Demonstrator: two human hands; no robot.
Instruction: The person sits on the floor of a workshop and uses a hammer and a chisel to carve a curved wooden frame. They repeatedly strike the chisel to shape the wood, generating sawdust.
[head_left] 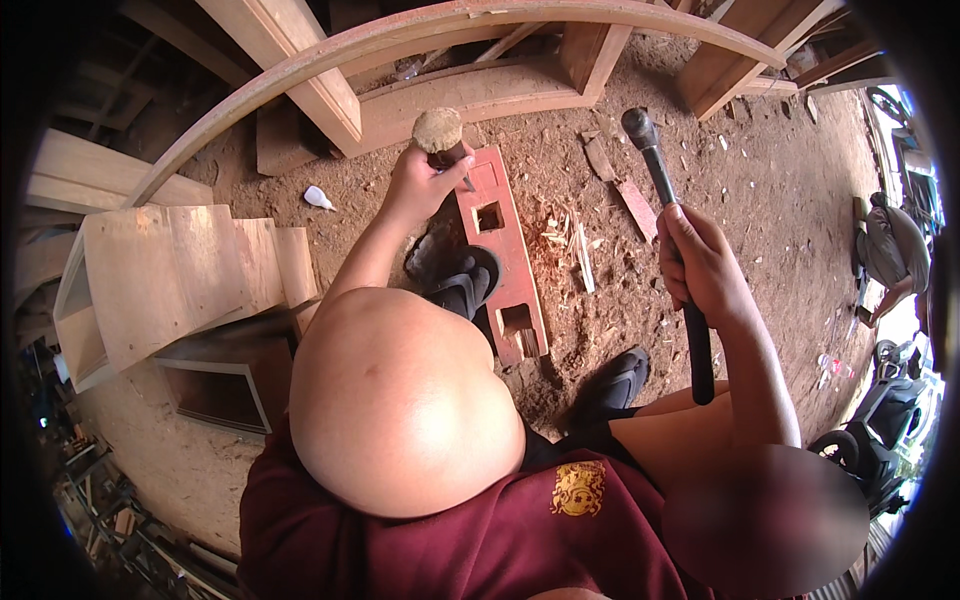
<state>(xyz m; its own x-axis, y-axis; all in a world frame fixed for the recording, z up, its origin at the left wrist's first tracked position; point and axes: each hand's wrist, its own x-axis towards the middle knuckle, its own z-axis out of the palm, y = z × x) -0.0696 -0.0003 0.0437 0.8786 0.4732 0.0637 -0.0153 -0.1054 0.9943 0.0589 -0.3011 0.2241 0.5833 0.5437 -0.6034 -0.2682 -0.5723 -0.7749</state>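
Note:
My left hand [425,182] is wrapped round a chisel [438,132] with a dark shaft and a wide, battered pale top. The chisel's tip points down at the far end of a reddish wooden beam [512,262], just beyond a square hole cut in it. Another hole, with rough wood inside, lies at the beam's near end. My right hand [697,252] grips the black handle of a hammer [660,165]; its metal head is raised, apart from the chisel. My sandalled foot [468,285] rests against the beam's left side.
Pale wood chips [575,245] and a reddish offcut [637,210] lie on the dirt floor right of the beam. A curved wooden frame [470,100] spans the far side. Stacked boards [190,275] stand at left. Farther right are a crouching person [893,250] and a motorcycle [875,425].

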